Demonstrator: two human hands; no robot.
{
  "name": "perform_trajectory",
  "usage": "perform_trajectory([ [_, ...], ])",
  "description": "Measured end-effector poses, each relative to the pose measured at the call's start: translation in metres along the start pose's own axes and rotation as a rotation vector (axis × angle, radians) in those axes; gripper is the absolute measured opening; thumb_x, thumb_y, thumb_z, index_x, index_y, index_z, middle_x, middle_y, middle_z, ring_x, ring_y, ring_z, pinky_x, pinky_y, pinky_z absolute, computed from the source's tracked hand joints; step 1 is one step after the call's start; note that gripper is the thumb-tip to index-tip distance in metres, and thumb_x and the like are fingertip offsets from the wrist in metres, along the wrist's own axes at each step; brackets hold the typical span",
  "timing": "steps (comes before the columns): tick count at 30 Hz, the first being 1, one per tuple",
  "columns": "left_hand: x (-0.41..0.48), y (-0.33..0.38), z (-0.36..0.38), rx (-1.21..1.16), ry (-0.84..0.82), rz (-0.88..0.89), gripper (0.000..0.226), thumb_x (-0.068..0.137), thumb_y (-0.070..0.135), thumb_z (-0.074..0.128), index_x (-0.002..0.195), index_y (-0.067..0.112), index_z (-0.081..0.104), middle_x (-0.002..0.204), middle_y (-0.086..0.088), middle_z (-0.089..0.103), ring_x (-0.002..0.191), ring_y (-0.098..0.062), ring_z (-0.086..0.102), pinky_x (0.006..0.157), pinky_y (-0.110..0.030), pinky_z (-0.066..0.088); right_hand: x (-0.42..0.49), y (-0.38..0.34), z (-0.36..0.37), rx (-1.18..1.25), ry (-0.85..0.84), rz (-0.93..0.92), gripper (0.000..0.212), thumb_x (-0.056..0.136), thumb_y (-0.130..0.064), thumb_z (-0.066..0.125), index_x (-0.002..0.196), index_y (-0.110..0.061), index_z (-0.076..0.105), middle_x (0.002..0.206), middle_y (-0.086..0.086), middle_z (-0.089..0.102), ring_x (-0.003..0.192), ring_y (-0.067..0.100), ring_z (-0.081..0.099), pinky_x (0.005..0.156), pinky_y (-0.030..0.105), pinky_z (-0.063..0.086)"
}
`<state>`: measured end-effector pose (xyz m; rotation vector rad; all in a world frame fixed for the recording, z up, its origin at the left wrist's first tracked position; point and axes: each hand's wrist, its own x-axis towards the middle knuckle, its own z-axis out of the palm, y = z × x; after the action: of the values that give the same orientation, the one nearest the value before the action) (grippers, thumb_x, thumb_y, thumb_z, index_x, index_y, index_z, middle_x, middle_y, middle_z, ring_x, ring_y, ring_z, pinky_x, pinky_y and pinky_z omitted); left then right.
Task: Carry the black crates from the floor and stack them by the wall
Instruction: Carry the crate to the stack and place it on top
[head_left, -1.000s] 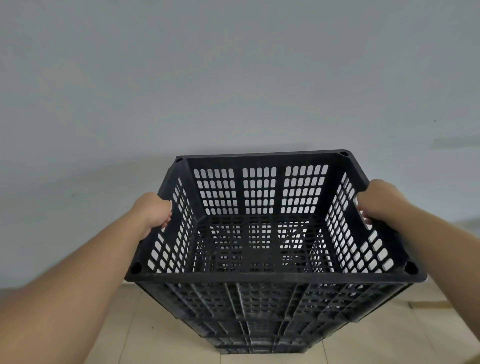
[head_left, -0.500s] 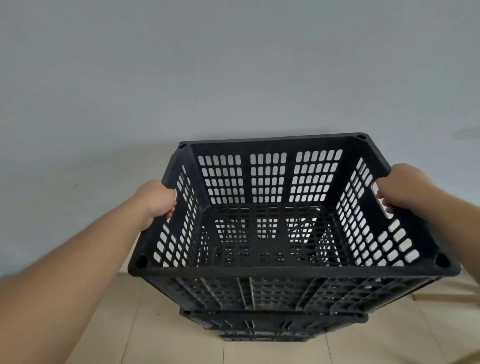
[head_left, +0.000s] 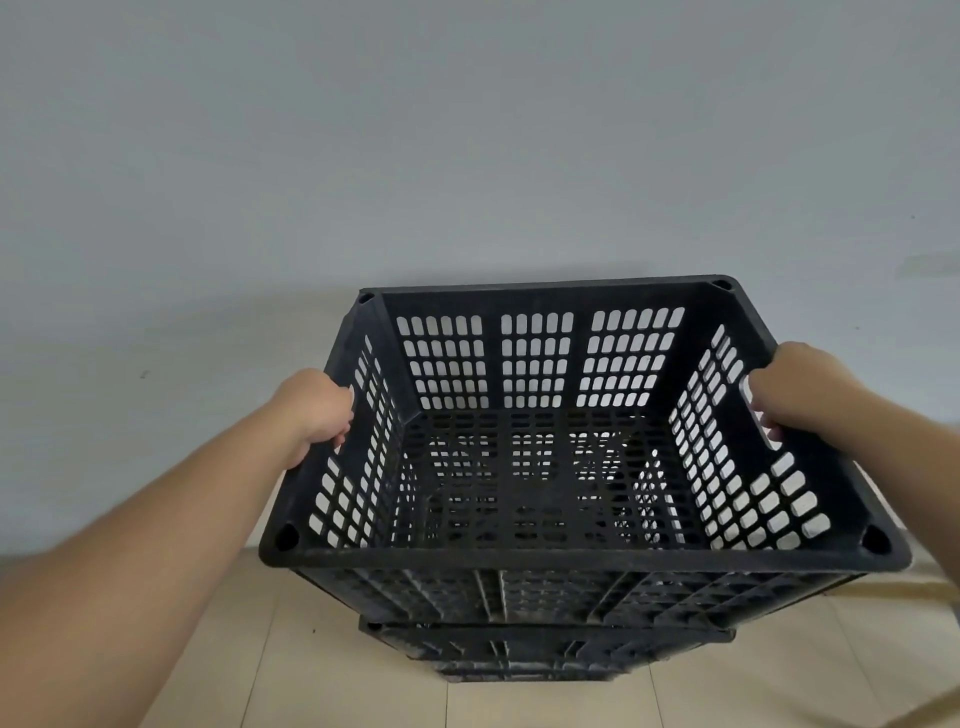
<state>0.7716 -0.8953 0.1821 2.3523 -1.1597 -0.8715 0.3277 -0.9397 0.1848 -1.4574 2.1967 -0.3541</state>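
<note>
Left hand (head_left: 319, 410) grips the nine-o'clock wall, and right hand (head_left: 795, 387) the three-o'clock handle slot, of a black slotted plastic crate (head_left: 571, 558). It is over a stack of black crates (head_left: 545, 654) at six o'clock, by the pale grey wall (head_left: 467, 156).

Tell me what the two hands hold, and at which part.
The black crate: the left hand grips its left side wall, the right hand the handle opening in its right wall.

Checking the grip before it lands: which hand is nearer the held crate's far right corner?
Right. The right hand grips the right wall of the black crate, short of its far right corner; the left hand grips the opposite wall, across the crate.
</note>
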Motion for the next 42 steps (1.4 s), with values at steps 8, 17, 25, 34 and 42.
perform_trajectory([
  [8, -0.007, -0.011, 0.001, -0.001, -0.007, -0.019, 0.035, 0.103, 0.012, 0.045, 0.076, -0.003, 0.06, 0.071, -0.017, 0.062, 0.06, -0.027, 0.057, 0.072, -0.039, 0.047, -0.012, 0.004, 0.001, 0.0, 0.008, 0.008, 0.025, 0.092, -0.003, 0.05, 0.068, 0.0, 0.055, 0.067, 0.022, 0.065, 0.055, 0.031, 0.064, 0.055, 0.033, 0.055],
  [17, -0.009, -0.017, 0.001, 0.002, 0.021, 0.011, 0.029, 0.099, 0.007, 0.044, 0.075, -0.001, 0.06, 0.074, -0.017, 0.064, 0.065, -0.029, 0.058, 0.069, -0.038, 0.047, -0.026, 0.002, 0.003, -0.058, -0.033, 0.019, 0.02, 0.08, 0.004, 0.055, 0.067, 0.007, 0.07, 0.051, 0.012, 0.069, 0.061, 0.031, 0.067, 0.059, 0.032, 0.051],
  [25, -0.01, -0.021, 0.008, -0.021, 0.058, 0.027, 0.026, 0.102, 0.011, 0.043, 0.085, 0.0, 0.06, 0.082, -0.017, 0.067, 0.068, -0.028, 0.06, 0.069, -0.038, 0.048, -0.021, -0.003, 0.0, -0.067, -0.054, -0.012, 0.028, 0.083, 0.007, 0.052, 0.062, 0.007, 0.071, 0.052, 0.014, 0.069, 0.057, 0.029, 0.067, 0.055, 0.028, 0.048],
  [34, -0.006, -0.025, 0.01, -0.041, 0.082, 0.046, 0.023, 0.102, 0.01, 0.044, 0.091, -0.001, 0.062, 0.084, -0.017, 0.067, 0.071, -0.027, 0.06, 0.073, -0.04, 0.052, -0.018, 0.001, 0.005, -0.001, -0.001, -0.022, 0.023, 0.087, 0.0, 0.044, 0.081, 0.008, 0.065, 0.051, 0.012, 0.069, 0.046, 0.024, 0.064, 0.051, 0.025, 0.042],
  [42, -0.006, -0.027, 0.012, -0.041, 0.101, 0.074, 0.026, 0.103, 0.012, 0.043, 0.095, -0.001, 0.064, 0.081, -0.012, 0.066, 0.067, -0.023, 0.059, 0.059, -0.03, 0.044, -0.019, 0.012, 0.014, 0.045, -0.018, -0.032, 0.012, 0.089, -0.002, 0.048, 0.097, 0.006, 0.052, 0.056, 0.015, 0.071, 0.047, 0.029, 0.07, 0.065, 0.043, 0.061],
])
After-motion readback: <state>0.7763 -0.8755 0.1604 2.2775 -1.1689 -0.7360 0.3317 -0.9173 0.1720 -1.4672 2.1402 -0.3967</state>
